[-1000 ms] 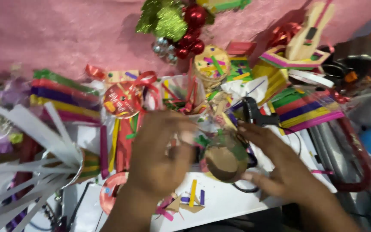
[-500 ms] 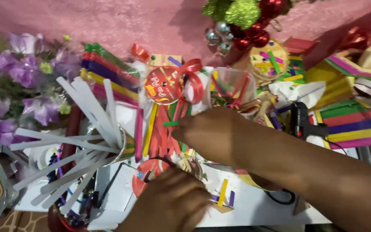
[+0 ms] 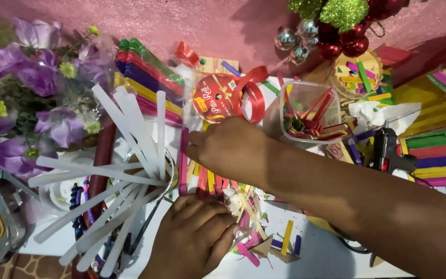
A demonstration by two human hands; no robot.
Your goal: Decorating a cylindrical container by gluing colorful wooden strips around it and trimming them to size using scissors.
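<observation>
Reaching across mid-frame, my right hand curls over the coloured sticks, seemingly picking one. My left hand, lower centre, rests fingers-bent beside them; neither grip shows.

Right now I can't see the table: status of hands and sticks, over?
Right hand reaching across, on coloured craft sticks. Left hand below, knuckles curled beside them. White glue sticks fanned out alongside, left.

The desk is crowded: a fan of white sticks blocks the left, a ribbon spool and clear tub stand behind, and a glue gun sits to the right. Bare room shows only along the near edge.
</observation>
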